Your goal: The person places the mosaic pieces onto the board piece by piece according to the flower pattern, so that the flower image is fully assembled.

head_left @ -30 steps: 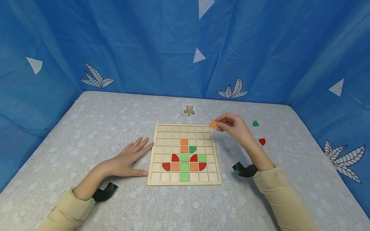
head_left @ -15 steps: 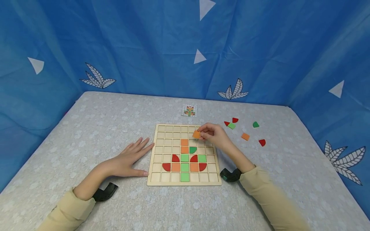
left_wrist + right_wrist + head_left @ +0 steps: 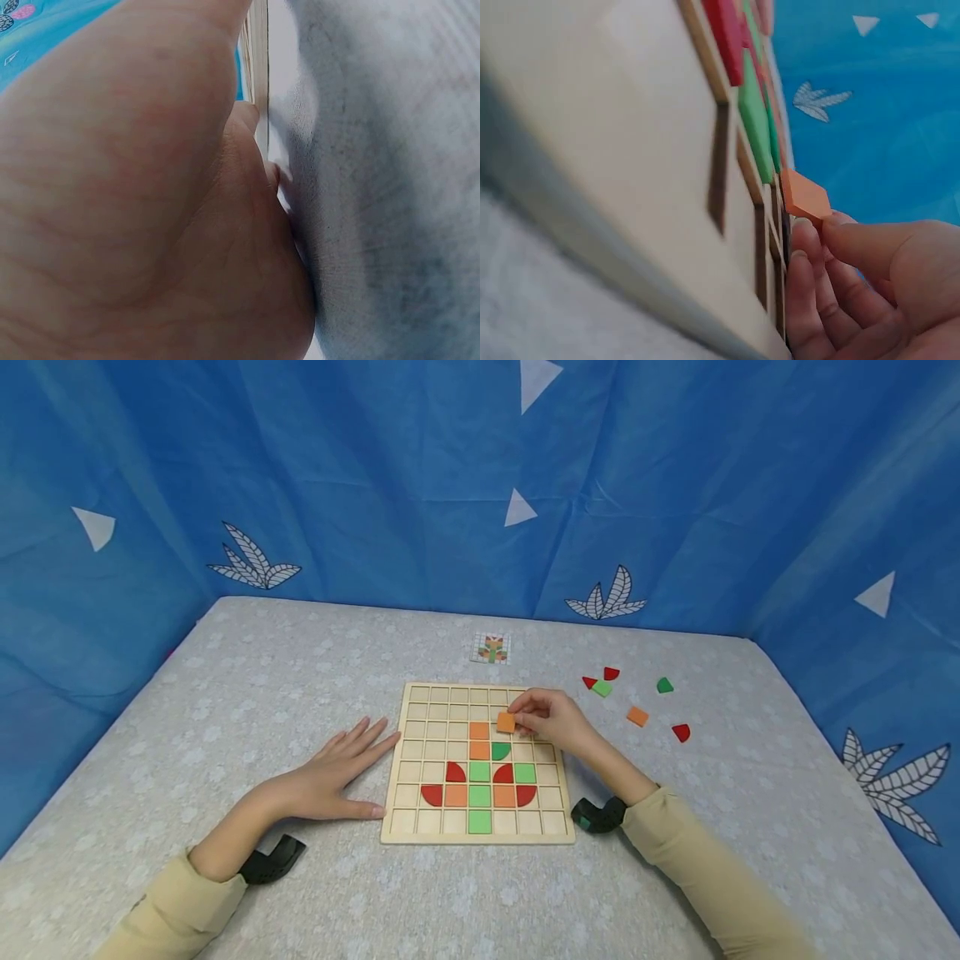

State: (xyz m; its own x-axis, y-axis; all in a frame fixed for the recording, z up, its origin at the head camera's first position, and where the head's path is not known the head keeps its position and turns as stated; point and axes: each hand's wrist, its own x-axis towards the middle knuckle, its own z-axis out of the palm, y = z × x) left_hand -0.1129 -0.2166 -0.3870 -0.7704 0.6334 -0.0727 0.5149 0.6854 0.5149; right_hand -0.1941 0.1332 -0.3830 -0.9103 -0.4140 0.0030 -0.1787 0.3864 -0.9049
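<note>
A wooden grid board point(image 3: 435, 839) lies on the table, with square and quarter-round pieces in orange, light green, dark green and red set in its cells. My right hand point(image 3: 555, 720) pinches an orange square tile point(image 3: 506, 722) between thumb and fingers, over the cell just right of the upper set orange tile point(image 3: 478, 731). The right wrist view shows the held orange tile point(image 3: 805, 195) tilted, its lower edge close to the grid. Flat on the table, my left hand point(image 3: 333, 777) has its fingers spread, fingertips and thumb at the board's left edge.
Loose pieces lie right of the board: an orange square point(image 3: 637, 717), a light green square point(image 3: 602, 688), a dark green piece point(image 3: 664, 685) and several red ones point(image 3: 681, 732). A small printed pattern card point(image 3: 491, 648) lies behind the board. Blue cloth point(image 3: 420, 485) surrounds the table.
My right hand has carried the orange tile left from beyond the board's upper right corner, then slightly down toward the grid. The loose pieces it hid now show. My left hand stays in place.
</note>
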